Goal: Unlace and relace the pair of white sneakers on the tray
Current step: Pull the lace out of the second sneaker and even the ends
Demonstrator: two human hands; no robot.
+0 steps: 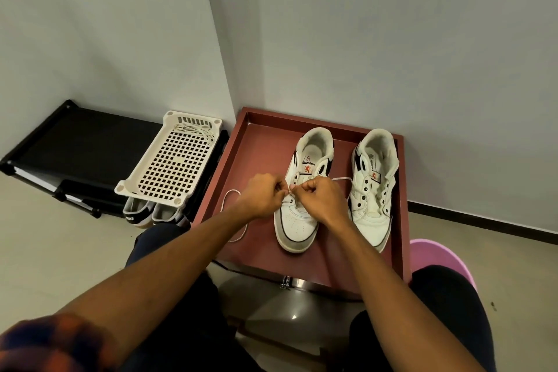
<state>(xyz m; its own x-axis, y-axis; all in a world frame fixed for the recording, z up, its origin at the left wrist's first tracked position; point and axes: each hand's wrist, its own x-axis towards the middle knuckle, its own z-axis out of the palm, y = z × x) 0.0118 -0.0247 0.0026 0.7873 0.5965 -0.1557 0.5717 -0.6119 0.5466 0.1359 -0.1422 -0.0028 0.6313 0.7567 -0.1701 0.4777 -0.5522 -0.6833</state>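
On the red tray (241,157), my left hand (263,199) and right hand (320,201) both pinch the lace (231,190) over its middle sneaker (297,228).

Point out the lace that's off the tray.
Head view, left of the red tray: the spare lace lies at the far end of the white basket.

Matt tray (241,142), perforated plastic basket (169,166).

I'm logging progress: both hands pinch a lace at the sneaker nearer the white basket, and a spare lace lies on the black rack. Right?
Not quite. The head view shows the spare lace lying in the white basket, not on the black rack. The left hand and right hand do pinch the lace at that sneaker.
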